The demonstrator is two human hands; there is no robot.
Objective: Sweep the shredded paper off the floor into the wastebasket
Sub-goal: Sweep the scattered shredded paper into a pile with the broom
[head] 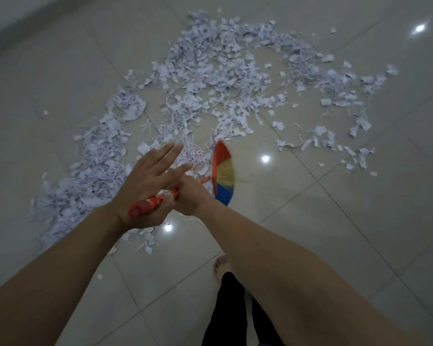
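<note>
Two hands meet on a broom (220,174): the right hand (189,196) is curled round its red handle (158,202), while the left hand (145,182) rests against the handle's end with fingers straight and spread. Its red, yellow and blue bristles look blurred, just beside the shredded paper (210,78) spread wide over the tiled floor (348,208). One bare foot (220,267) stands below.

Shredded paper (210,78) lies scattered across tiled floor (360,208).

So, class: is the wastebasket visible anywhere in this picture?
No: only the tiled floor, the scattered shredded paper, the broom and the person's hands show here.
</note>
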